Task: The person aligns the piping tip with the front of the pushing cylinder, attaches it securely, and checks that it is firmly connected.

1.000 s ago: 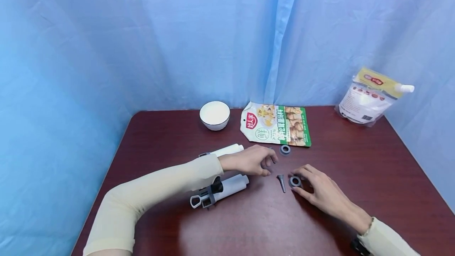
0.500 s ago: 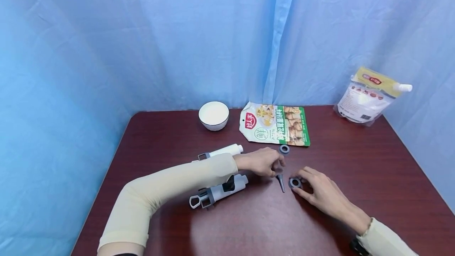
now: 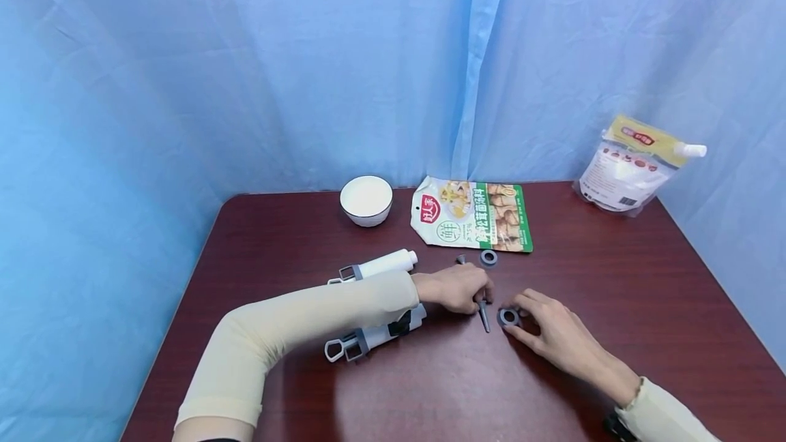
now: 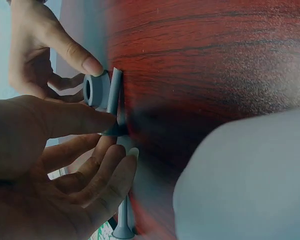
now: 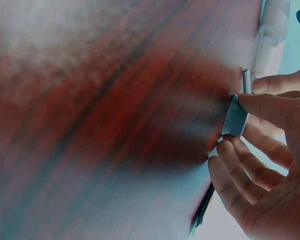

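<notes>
My left hand (image 3: 460, 288) reaches across the table and pinches the wide end of a small grey tapered nozzle (image 3: 484, 318) between thumb and forefinger. The nozzle lies on the table, its narrow end pointing toward the near side. Just right of it, my right hand (image 3: 555, 333) holds a grey ring (image 3: 508, 317) by its sides, thumb and fingers opposite each other. In the left wrist view the ring (image 4: 101, 90) stands beside the nozzle (image 4: 113, 95). A second nozzle (image 4: 122, 220) lies beyond my left fingers. Another grey ring (image 3: 488, 258) rests farther back.
Two white tubes with grey collars and pull handles lie left, the far tube (image 3: 387, 263) behind my forearm and the near tube (image 3: 377, 335) partly under it. A white bowl (image 3: 366, 201), a flat food packet (image 3: 473, 215) and a spouted pouch (image 3: 632, 166) line the back edge.
My left hand has moved right and slightly toward me, from over the table onto the nozzle's wide end, and its fingers have closed there. The right hand stays at the ring.
</notes>
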